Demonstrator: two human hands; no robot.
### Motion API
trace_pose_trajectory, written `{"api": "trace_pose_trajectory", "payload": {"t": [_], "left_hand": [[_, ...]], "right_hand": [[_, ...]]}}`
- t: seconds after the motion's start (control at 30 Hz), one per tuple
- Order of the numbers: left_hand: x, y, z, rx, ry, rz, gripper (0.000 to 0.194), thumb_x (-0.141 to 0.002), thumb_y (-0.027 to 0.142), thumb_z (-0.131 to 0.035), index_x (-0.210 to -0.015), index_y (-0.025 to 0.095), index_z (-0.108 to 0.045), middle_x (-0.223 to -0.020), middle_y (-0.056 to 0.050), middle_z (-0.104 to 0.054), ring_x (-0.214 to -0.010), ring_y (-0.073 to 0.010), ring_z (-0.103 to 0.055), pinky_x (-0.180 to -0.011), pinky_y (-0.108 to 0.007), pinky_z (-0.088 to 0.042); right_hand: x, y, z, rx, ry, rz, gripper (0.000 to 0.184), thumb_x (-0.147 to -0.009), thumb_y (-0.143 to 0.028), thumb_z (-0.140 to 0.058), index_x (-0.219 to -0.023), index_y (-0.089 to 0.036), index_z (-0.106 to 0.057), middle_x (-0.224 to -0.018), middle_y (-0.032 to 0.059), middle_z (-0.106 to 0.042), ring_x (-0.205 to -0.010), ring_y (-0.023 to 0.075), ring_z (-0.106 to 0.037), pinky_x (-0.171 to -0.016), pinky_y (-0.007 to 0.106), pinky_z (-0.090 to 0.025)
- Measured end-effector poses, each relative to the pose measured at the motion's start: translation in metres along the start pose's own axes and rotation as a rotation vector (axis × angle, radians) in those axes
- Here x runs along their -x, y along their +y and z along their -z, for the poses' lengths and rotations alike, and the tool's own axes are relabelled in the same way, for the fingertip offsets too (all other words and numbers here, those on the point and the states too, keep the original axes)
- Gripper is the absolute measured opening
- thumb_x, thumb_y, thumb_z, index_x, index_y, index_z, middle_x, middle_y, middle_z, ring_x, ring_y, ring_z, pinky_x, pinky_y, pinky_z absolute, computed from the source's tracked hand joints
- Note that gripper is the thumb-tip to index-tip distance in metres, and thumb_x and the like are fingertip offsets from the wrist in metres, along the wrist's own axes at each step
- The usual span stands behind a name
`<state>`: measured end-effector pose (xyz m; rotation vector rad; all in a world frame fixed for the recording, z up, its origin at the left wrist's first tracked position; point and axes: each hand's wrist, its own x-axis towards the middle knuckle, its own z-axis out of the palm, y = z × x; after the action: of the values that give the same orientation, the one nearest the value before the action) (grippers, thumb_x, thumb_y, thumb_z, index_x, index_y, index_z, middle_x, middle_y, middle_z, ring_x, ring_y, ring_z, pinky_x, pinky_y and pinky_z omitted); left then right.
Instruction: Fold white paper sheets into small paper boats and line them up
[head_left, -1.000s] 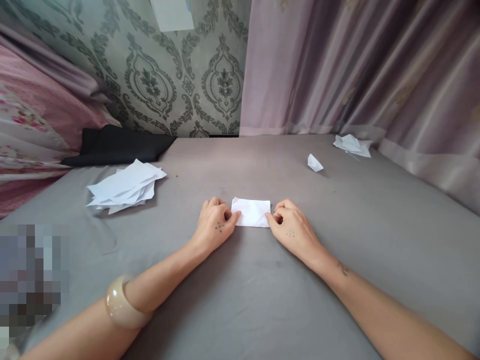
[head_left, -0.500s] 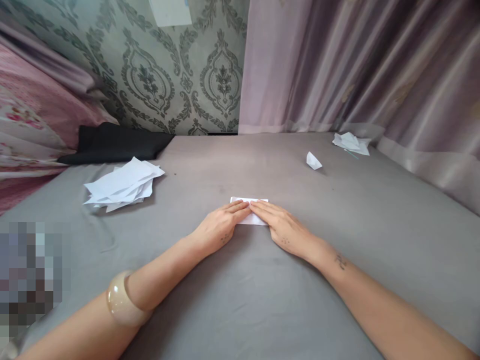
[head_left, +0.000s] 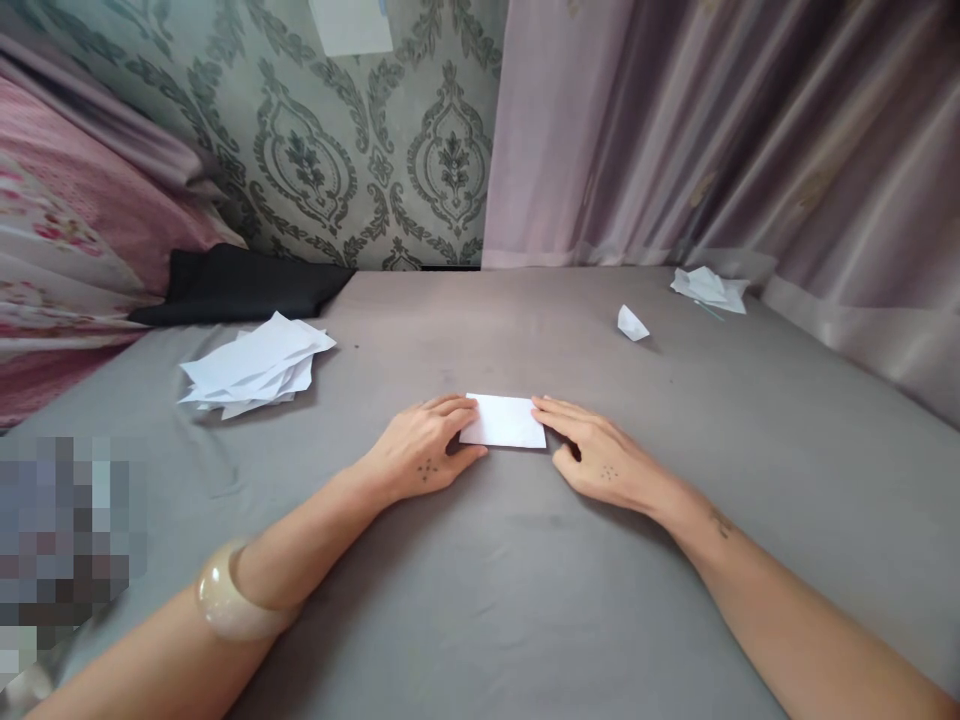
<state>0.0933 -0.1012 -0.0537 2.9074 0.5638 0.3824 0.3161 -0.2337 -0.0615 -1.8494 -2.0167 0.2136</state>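
A white rectangle of folded paper (head_left: 504,421) lies flat on the grey sheet in front of me. My left hand (head_left: 429,446) is at its left end, with fingertips on the upper left corner and the thumb apart at the lower edge. At the opposite end, my right hand (head_left: 600,452) rests its fingertips on the upper right corner. Its thumb is bent and clear of the paper. Both hands are open, and most of the paper's top face shows between them.
A loose stack of white paper sheets (head_left: 255,368) lies to the left, near a black cloth (head_left: 240,285). At the right stand a small folded paper piece (head_left: 632,324) and, farther back, more papers (head_left: 709,288) with a thin greenish stick. Curtains (head_left: 585,130) and a patterned wall border the surface.
My hands have moved apart from the paper's middle to its two ends, and the thumbs have spread from the fingers. More of the paper now shows. The view has shifted slightly.
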Motion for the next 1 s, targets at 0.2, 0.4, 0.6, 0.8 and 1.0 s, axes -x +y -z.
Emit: {"api": "trace_pose_trajectory", "payload": {"t": [0.2,0.4,0.6,0.8,1.0], "left_hand": [[-0.002,-0.004,-0.008,-0.095,0.070,-0.153,0.030,-0.095,0.032,-0.041,-0.116,0.019,-0.057,-0.117,-0.010,-0.065,-0.115,-0.0240,-0.057,-0.096,-0.040,-0.046],[-0.003,-0.008,-0.013,-0.169,0.148,-0.245,0.028,-0.096,0.020,-0.037,-0.113,0.018,-0.058,-0.122,-0.011,-0.060,-0.118,-0.0249,-0.052,-0.101,-0.045,-0.040],[-0.003,0.008,-0.007,-0.230,0.115,-0.288,0.028,-0.096,0.018,-0.036,-0.102,0.017,-0.063,-0.100,-0.010,-0.065,-0.094,-0.0226,-0.057,-0.077,-0.035,-0.048],[0.004,0.014,-0.012,-0.006,0.128,-0.224,0.030,-0.096,0.017,-0.033,-0.105,0.017,-0.061,-0.106,-0.009,-0.066,-0.100,-0.0196,-0.060,-0.078,-0.031,-0.054],[0.004,0.006,-0.020,0.274,0.204,-0.188,0.025,-0.094,0.018,-0.043,-0.106,0.018,-0.064,-0.121,-0.009,-0.061,-0.109,-0.0176,-0.060,-0.096,-0.033,-0.050]], "right_hand": [[-0.002,-0.004,-0.003,0.013,0.092,0.012,0.049,-0.080,-0.013,-0.049,-0.127,-0.024,-0.057,-0.132,0.0051,-0.057,-0.125,0.0236,-0.049,-0.104,0.045,-0.042],[-0.008,-0.008,-0.006,0.251,0.171,0.194,0.032,-0.091,-0.011,-0.042,-0.110,-0.021,-0.065,-0.118,0.0091,-0.064,-0.109,0.0230,-0.058,-0.094,0.042,-0.047],[-0.003,-0.037,-0.008,0.458,0.132,0.285,0.031,-0.088,-0.004,-0.039,-0.103,-0.012,-0.066,-0.109,0.0137,-0.066,-0.103,0.0253,-0.059,-0.090,0.040,-0.046],[0.007,-0.056,-0.009,0.320,0.123,0.245,0.030,-0.084,-0.003,-0.042,-0.100,-0.015,-0.064,-0.111,0.0118,-0.065,-0.105,0.0249,-0.057,-0.089,0.039,-0.046],[0.009,-0.042,-0.005,0.178,0.133,0.024,0.042,-0.077,-0.011,-0.050,-0.118,-0.019,-0.058,-0.126,0.0089,-0.058,-0.113,0.0257,-0.053,-0.091,0.041,-0.047]]}}
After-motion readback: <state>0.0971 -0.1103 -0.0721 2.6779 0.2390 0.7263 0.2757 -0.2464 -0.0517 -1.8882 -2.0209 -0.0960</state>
